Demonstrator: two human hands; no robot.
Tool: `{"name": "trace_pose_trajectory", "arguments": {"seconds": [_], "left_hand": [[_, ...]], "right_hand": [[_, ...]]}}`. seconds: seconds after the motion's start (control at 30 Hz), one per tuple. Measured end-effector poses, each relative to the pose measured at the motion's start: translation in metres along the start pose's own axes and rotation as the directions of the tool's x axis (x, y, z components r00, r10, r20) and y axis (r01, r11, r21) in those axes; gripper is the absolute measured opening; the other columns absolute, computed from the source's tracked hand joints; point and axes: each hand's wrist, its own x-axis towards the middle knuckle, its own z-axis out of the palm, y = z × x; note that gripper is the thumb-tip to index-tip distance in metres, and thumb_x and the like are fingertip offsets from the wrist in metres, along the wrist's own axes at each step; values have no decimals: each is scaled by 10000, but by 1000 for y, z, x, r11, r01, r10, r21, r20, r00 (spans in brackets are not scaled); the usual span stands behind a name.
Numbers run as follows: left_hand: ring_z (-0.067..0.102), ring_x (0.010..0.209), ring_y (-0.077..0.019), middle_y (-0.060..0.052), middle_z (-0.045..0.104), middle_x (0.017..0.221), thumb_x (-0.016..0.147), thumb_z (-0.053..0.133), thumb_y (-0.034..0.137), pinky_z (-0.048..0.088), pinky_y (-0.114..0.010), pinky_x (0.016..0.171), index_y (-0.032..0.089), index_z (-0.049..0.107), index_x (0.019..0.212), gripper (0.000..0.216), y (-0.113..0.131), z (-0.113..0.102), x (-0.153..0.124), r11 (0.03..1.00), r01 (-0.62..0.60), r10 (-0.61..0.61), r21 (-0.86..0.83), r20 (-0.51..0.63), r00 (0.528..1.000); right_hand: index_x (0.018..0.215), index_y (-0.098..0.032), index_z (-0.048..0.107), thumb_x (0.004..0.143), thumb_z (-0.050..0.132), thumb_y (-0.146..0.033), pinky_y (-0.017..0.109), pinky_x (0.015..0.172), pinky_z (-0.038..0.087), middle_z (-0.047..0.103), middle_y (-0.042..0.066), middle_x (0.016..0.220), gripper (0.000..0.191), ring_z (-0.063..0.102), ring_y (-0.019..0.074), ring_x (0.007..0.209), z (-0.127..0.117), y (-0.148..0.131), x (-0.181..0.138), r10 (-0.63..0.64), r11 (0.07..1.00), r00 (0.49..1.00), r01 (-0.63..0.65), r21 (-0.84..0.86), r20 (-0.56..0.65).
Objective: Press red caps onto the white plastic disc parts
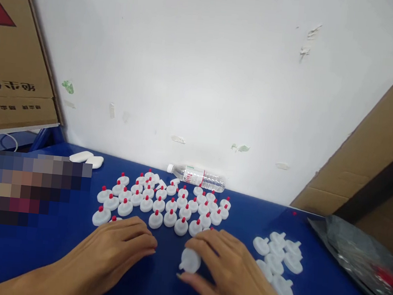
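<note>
Between the thumb and fingers of my right hand is a white plastic spout cap, tilted, its short nozzle pointing down and left. My left hand is just left of it, above the blue table, with the thumb and fingertips drawn close together. Anything between those fingertips is too small or hidden to make out. Beyond both hands stand several white caps with red tips, mostly upright. To the right of my right hand lies a group of plain white caps without red tips, lying tilted or on their sides.
A clear plastic bottle lies on its side against the white wall. Two white oval objects rest at the back left. A clear plastic bag lies at the right, by cardboard. A cardboard box stands at the left.
</note>
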Motion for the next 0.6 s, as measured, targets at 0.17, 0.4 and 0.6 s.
{"name": "trace_pose_trajectory", "arguments": {"seconds": [0.17, 0.4, 0.6], "left_hand": [[710, 873, -134, -10, 762, 1016, 1131, 444, 162, 554, -200, 799, 263, 637, 1240, 243, 13, 0, -2, 990, -129, 121, -50, -141, 983], [687, 892, -182, -33, 745, 1045, 1123, 313, 122, 545, -276, 799, 285, 651, 1228, 390, 21, 12, -13, 991, -121, 123, -61, 40, 992], [663, 828, -171, -24, 747, 1012, 1154, 344, 204, 511, -279, 719, 268, 659, 1179, 323, 19, 15, -11, 988, -109, 108, -109, -11, 994]], "right_hand": [[1086, -216, 630, 1057, 604, -485, 313, 740, 513, 711, -26, 892, 273, 703, 159, 778, 23, -12, -1, -91, 996, 995, 90, -28, -47], [985, -214, 619, 1046, 598, -487, 313, 685, 466, 672, -46, 785, 280, 666, 139, 680, 38, -16, -1, -103, 993, 988, 96, -69, -113], [998, -213, 629, 1146, 363, -483, 299, 694, 494, 715, -33, 810, 406, 701, 131, 686, 34, -22, 2, -83, 996, 979, 79, -27, -187]]}}
